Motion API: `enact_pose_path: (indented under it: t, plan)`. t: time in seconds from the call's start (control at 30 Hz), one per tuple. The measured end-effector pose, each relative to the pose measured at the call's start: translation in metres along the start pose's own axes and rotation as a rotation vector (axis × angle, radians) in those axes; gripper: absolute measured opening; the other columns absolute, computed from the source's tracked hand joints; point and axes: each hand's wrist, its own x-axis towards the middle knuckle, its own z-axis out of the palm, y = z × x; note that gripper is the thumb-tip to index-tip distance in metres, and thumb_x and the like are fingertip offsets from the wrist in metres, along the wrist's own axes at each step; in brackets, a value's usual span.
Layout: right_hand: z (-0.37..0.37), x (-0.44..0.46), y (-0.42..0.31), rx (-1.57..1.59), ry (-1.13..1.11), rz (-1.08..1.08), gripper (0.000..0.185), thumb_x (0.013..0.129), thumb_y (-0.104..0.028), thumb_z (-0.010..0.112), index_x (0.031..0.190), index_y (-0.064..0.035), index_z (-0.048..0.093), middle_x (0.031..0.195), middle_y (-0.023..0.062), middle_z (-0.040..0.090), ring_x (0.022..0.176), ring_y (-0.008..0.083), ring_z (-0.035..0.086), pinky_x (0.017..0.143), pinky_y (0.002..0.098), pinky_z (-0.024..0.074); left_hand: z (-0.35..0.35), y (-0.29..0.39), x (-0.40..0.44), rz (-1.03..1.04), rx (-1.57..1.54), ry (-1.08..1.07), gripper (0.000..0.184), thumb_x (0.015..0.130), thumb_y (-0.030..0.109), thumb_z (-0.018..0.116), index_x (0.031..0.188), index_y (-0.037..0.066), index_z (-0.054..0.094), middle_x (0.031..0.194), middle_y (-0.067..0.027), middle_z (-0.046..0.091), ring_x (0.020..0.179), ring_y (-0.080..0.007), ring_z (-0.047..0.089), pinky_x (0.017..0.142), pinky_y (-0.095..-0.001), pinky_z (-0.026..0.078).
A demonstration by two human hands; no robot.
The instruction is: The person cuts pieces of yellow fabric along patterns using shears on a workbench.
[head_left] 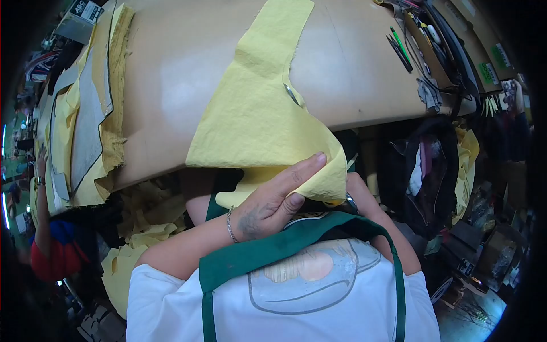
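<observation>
The yellow cloth (pixel 245 119) spreads across the table (pixel 159 74) and over its near edge to the left hand (pixel 273 208), whose fingers and thumb hold its folded lower part. The right hand (pixel 354 183) is mostly hidden beside the cloth; its grip cannot be told.

A broad, pale brown tabletop (pixel 165 85) with a rounded edge and a soft sheen of reflected light fills the upper middle, dim, cluttered space surrounds it, bright light strips (pixel 5 211) show at far left, and a patch of floor (pixel 470 319) gleams bluish at lower right.
</observation>
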Motion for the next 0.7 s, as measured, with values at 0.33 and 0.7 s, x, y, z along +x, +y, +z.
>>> enact_pose_path:
  t: [0.33, 0.7]
  plan:
    - [-0.003, -0.009, -0.009, -0.018, -0.009, 0.045, 0.052, 0.069, -0.049, 0.065, 0.069, 0.0020, 0.056, 0.055, 0.0040, 0.051, 0.055, 0.0078, 0.045, 0.050, 0.0263, 0.0395, 0.013, -0.008, 0.003, -0.022, -0.313, 0.059, 0.055, 0.091, 0.037, 0.030, 0.132, 0.002, 0.024, 0.135, -0.0136, 0.028, 0.126, -0.0244, 0.026, 0.102, -0.0318, 0.019]
    - [-0.008, 0.029, -0.009, -0.023, -0.204, -0.055, 0.054, 0.076, -0.053, 0.055, 0.086, 0.0005, 0.055, 0.067, 0.0057, 0.058, 0.059, 0.0106, 0.053, 0.054, 0.0251, 0.0439, 0.012, -0.008, 0.003, 0.018, -0.200, -0.031, 0.055, 0.091, 0.037, 0.027, 0.133, 0.002, 0.022, 0.137, -0.0153, 0.024, 0.127, -0.0266, 0.023, 0.103, -0.0335, 0.018]
